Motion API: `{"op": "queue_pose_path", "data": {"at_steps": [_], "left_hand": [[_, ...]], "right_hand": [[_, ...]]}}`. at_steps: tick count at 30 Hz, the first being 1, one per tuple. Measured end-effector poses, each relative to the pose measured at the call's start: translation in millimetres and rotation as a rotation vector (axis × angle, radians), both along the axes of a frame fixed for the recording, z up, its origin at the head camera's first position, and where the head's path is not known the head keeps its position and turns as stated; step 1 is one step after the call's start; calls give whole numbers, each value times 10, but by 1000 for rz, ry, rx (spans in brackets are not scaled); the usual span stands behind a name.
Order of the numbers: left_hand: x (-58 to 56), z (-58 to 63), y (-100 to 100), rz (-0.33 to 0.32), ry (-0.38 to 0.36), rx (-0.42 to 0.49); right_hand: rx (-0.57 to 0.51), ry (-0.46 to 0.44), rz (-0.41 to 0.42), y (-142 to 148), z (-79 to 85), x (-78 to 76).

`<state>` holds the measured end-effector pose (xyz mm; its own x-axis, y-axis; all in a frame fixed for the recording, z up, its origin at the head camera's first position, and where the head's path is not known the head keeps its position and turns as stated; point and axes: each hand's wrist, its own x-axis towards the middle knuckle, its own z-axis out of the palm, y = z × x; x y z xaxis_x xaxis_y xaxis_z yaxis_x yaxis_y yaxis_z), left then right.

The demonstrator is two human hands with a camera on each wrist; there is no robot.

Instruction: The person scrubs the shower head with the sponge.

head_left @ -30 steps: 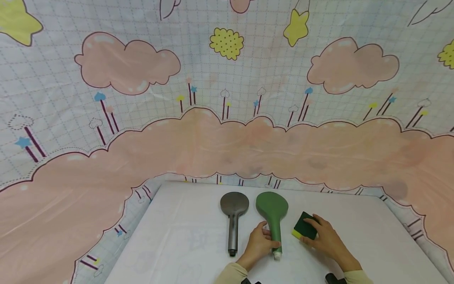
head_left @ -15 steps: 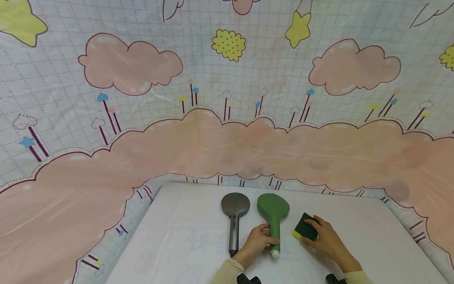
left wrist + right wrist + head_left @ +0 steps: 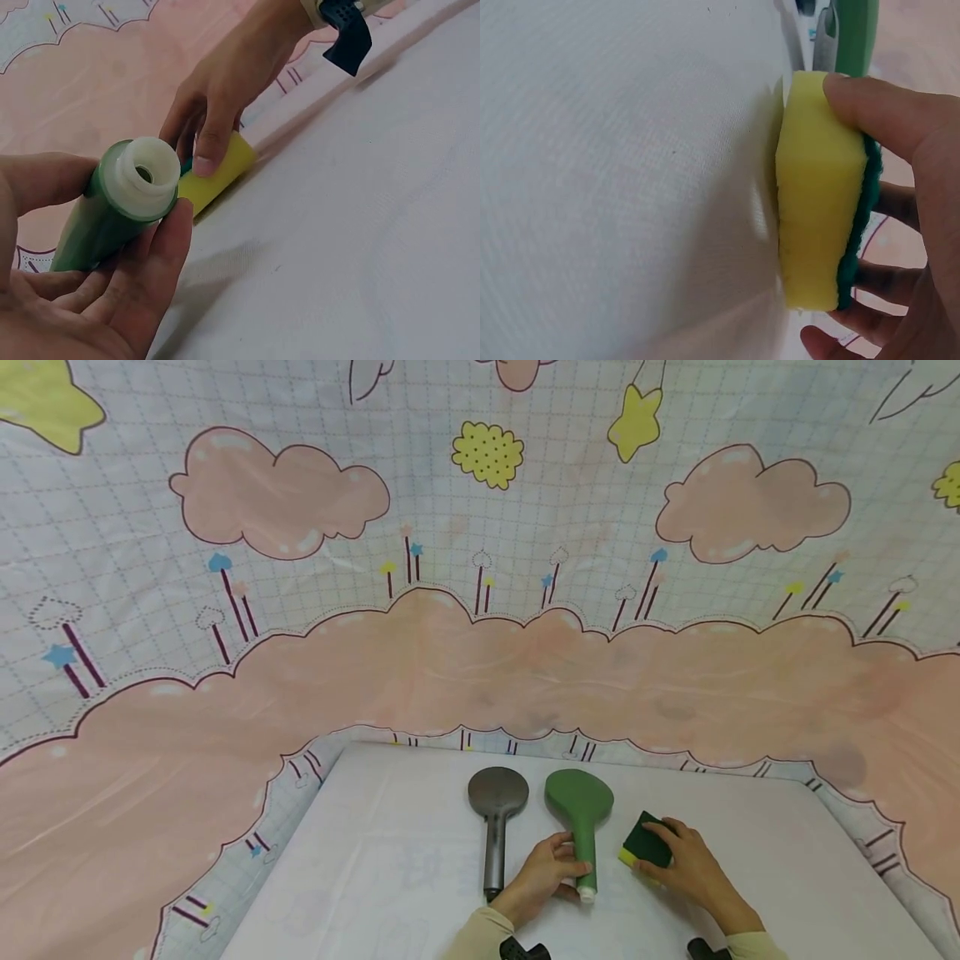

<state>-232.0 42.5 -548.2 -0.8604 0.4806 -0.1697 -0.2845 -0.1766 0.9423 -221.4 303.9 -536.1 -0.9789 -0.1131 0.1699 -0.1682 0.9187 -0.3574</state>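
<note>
A green shower head (image 3: 577, 795) lies face-down or face-up, I cannot tell which, on the white table with its handle toward me. My left hand (image 3: 542, 875) holds that handle near its lower end, thumb on one side and fingers on the other. In the left wrist view, the handle's hollow pale end (image 3: 150, 166) points toward the camera. To the right, my right hand (image 3: 693, 864) grips a yellow sponge with a dark green scouring side (image 3: 647, 840). The right wrist view shows the sponge's yellow foam (image 3: 821, 195) against the table, thumb on its edge, fingers at the green side.
A grey shower head (image 3: 495, 827) lies just left of the green one, its handle end close to my left wrist. The white table (image 3: 360, 860) ends at a back edge, behind which hangs a patterned cloth (image 3: 525, 677) with clouds and stars.
My left hand has shifted slightly on the green handle, and a finger now shows below it near the pale end. The right hand and sponge have stayed nearly still.
</note>
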Motion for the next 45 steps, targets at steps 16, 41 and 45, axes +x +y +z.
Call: {"op": "queue_pose_path", "data": {"at_steps": [16,41,45], "left_hand": [[-3,14,8,36,45,64],[30,280,-52,-9,110,114],[31,282,-56,-41,98,115]], "right_hand": [[-47,169,19,-95,279,123],[-259,184,197,-285,578,359],[-263,194,197,-321,595,412]]}}
